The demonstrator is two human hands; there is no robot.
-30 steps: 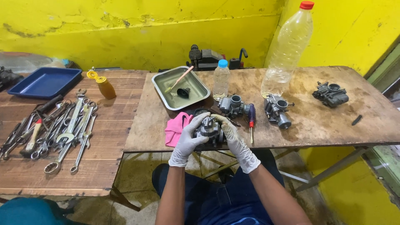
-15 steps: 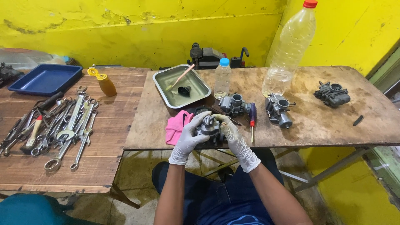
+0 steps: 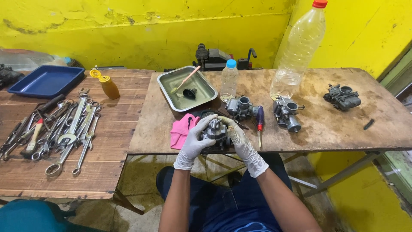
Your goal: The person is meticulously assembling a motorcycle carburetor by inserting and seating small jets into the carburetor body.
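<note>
While both gloved hands' grip clasps a carburetor [image 3: 214, 131], steel tray [image 3: 169, 81] holds brush [image 3: 185, 80], black cap [image 3: 190, 92]

Yellow wall [image 3: 141, 38]; pink cloth [image 3: 180, 131]; blue tray [image 3: 47, 80]; grey carburetor [image 3: 214, 131].

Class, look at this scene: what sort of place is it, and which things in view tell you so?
Most likely a small engine-repair workshop. Both gloved hands, left hand and right hand, hold a carburettor; more carburettors sit on the worn wooden table, and spanners lie spread on the bench beside it.
</note>
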